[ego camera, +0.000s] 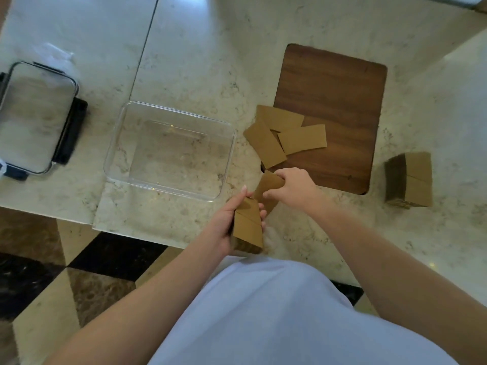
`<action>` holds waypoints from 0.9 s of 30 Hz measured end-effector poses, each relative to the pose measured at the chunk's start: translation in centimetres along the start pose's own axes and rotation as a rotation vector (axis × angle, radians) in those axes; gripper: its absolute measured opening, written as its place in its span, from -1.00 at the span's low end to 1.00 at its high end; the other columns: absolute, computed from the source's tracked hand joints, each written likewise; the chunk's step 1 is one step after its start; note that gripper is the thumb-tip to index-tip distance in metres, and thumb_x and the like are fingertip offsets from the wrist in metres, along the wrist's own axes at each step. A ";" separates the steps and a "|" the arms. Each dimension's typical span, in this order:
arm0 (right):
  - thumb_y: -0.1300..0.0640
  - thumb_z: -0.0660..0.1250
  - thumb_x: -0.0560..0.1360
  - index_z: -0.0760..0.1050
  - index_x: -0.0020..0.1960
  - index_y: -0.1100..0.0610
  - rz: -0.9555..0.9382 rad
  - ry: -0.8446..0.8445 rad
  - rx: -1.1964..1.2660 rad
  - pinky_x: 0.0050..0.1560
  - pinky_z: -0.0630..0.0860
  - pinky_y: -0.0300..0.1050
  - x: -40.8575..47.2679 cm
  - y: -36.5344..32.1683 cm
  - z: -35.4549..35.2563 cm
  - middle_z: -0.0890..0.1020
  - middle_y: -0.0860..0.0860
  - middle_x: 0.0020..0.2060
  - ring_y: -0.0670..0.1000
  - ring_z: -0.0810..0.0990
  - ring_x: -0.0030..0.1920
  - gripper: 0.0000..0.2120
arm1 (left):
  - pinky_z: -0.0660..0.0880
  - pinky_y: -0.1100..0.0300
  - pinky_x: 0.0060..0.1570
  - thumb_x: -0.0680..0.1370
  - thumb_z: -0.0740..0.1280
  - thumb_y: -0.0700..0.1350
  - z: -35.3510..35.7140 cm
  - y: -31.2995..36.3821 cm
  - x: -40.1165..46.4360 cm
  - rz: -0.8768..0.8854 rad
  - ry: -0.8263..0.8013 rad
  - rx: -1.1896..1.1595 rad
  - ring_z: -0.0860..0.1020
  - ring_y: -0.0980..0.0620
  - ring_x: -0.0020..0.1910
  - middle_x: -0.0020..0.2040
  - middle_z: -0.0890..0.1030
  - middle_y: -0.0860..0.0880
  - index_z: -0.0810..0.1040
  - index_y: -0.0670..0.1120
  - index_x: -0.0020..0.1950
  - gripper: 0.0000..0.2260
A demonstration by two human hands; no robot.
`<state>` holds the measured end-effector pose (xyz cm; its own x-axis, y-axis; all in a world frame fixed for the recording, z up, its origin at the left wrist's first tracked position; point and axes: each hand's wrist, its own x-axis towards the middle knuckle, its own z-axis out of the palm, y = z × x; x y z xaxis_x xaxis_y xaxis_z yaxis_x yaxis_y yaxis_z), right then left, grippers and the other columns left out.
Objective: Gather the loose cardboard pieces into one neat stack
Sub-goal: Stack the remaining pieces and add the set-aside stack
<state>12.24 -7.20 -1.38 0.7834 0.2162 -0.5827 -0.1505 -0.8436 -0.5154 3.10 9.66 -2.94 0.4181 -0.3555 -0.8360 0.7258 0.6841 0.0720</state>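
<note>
My left hand (229, 222) grips a thick stack of brown cardboard pieces (249, 227) above the counter's front edge. Just beyond it, my right hand (292, 189) pinches a single cardboard piece (268, 189) whose lower end reaches the top of the stack. Three loose cardboard pieces (286, 134) lie overlapping at the near left corner of a dark wooden board (340, 101). A second cardboard stack (409, 179) stands on the counter to the right of the board.
A clear rectangular container (118, 159) sits on the marble counter left of the board. Its lid with dark clips (71, 127) lies further left. The counter edge runs near my body, with tiled floor (79, 272) below.
</note>
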 end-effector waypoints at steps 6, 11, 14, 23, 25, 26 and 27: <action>0.16 0.41 0.57 0.67 0.09 0.08 -0.268 0.438 0.136 -0.15 0.48 -0.22 -7.0 1.1 -0.3 0.64 -0.14 -0.13 -0.10 0.55 -0.15 -0.88 | 0.62 -0.05 -0.13 0.42 0.58 0.14 1.4 0.0 -0.1 0.031 -0.003 0.041 0.67 -0.16 -0.13 -0.02 0.67 -0.21 0.58 -0.09 0.24 -0.50; 0.17 0.33 0.53 0.59 0.35 0.12 -0.493 0.331 -0.069 0.27 0.46 0.10 -11.2 1.0 1.6 0.65 -0.02 0.27 0.09 0.55 0.27 -0.61 | 0.62 -0.15 0.12 0.46 0.50 0.27 3.4 -1.2 0.2 0.096 -0.174 0.004 0.68 -0.19 0.01 0.07 0.68 -0.23 0.68 -0.06 0.16 -0.53; -0.19 0.18 0.56 0.55 0.41 -0.02 -0.439 0.202 -0.094 0.36 0.31 0.05 -12.1 1.0 1.0 0.58 -0.12 0.36 -0.02 0.43 0.40 -0.50 | 0.48 -0.21 0.32 0.49 0.55 0.17 3.7 -1.7 -0.1 0.108 -0.229 0.078 0.63 -0.19 0.09 0.14 0.64 -0.23 0.61 0.04 0.30 -0.55; 0.01 0.34 0.61 0.56 0.22 0.11 -0.093 0.334 0.177 0.11 0.58 -0.06 -2.0 1.2 -2.7 0.62 0.00 0.07 -0.02 0.59 0.07 -0.75 | 0.67 -0.03 -0.11 0.37 0.59 0.19 4.1 -2.1 -0.1 0.243 -0.165 -0.013 0.66 -0.11 -0.16 -0.04 0.66 -0.18 0.64 -0.02 0.09 -0.58; 0.03 0.36 0.59 0.55 0.28 0.15 -0.075 0.356 0.140 0.15 0.53 -0.03 1.6 0.0 -2.5 0.64 0.05 0.14 0.07 0.56 0.18 -0.68 | 0.67 -0.03 -0.11 0.43 0.53 0.20 3.9 -1.4 0.4 0.260 -0.136 -0.039 0.67 -0.12 -0.16 -0.05 0.67 -0.20 0.63 -0.03 0.10 -0.61; 0.03 0.37 0.58 0.55 0.29 0.16 -0.077 0.396 0.137 0.15 0.51 -0.02 3.0 -0.6 -2.2 0.65 0.05 0.15 0.10 0.54 0.22 -0.67 | 0.67 -0.03 -0.11 0.46 0.51 0.19 3.9 -1.1 0.5 0.261 -0.117 -0.042 0.67 -0.13 -0.16 -0.05 0.67 -0.20 0.62 -0.04 0.12 -0.61; 0.02 0.40 0.56 0.54 0.30 0.15 -0.071 0.432 0.128 0.16 0.49 -0.01 4.1 -1.3 -1.7 0.66 0.05 0.15 0.13 0.53 0.24 -0.64 | 0.67 -0.04 -0.12 0.47 0.50 0.19 3.8 -0.9 0.7 0.258 -0.095 -0.038 0.67 -0.14 -0.16 -0.04 0.67 -0.21 0.62 -0.04 0.14 -0.61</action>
<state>16.62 -6.08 -2.05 0.9702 0.0232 -0.2412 -0.1394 -0.7609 -0.6337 4.84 6.36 -1.48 0.6376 -0.2232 -0.7374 0.5678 0.7830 0.2540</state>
